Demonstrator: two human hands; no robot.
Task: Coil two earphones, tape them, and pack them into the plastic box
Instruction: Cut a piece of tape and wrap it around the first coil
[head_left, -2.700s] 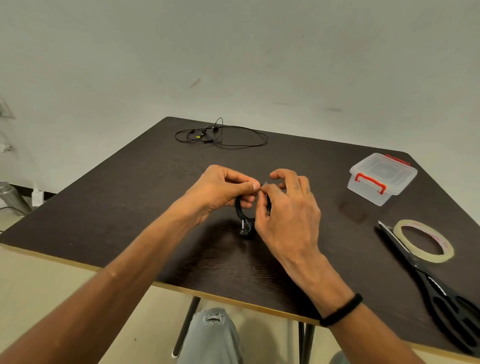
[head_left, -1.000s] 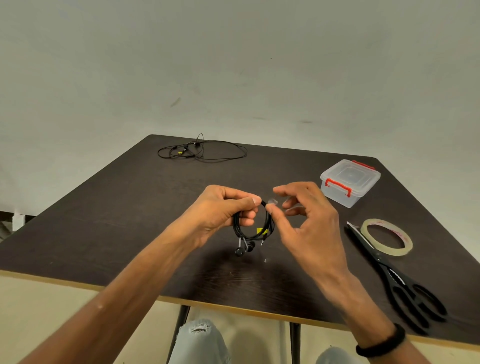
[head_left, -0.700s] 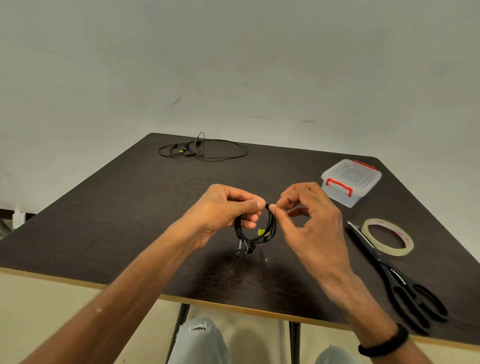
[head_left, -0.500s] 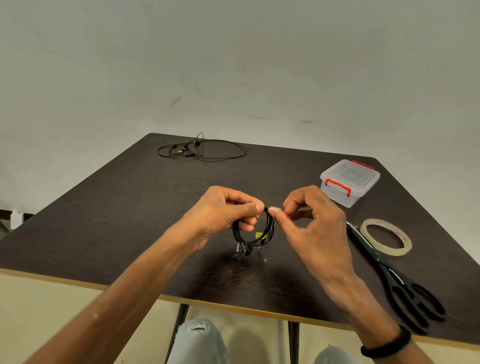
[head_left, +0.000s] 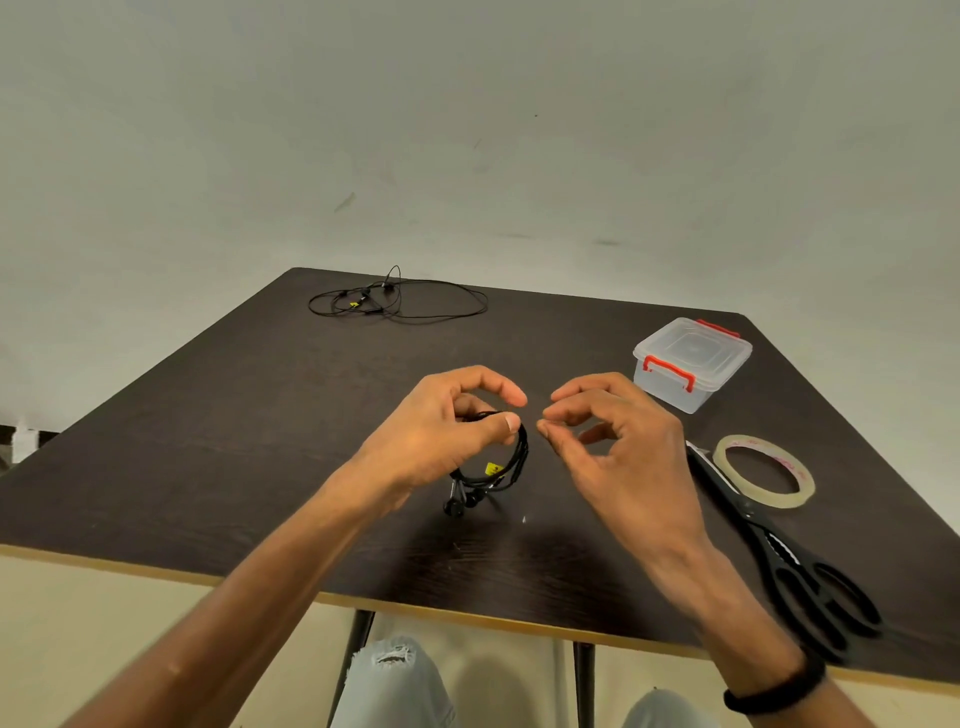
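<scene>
My left hand (head_left: 447, 431) holds a coiled black earphone (head_left: 501, 467) just above the dark table (head_left: 234, 441), thumb and fingers curled round the top of the coil. Its earbuds and a small yellow tag hang at the bottom. My right hand (head_left: 618, 447) is a short way to the right of the coil, not touching it, with fingers loosely curled and nothing visible between thumb and forefinger. A second black earphone (head_left: 397, 301) lies loose and uncoiled at the far side of the table. The clear plastic box (head_left: 691, 364) with red latches stands at the right, lid on.
A roll of clear tape (head_left: 763, 470) lies flat at the right. Black scissors (head_left: 779, 551) lie beside it, blades pointing away, handles near the front edge. My knees show below the table's front edge. A plain wall rises behind the table.
My right hand, which was pinching at the top of the coil with a bit of tape, has come off it and moved slightly right. My left hand keeps the coil.
</scene>
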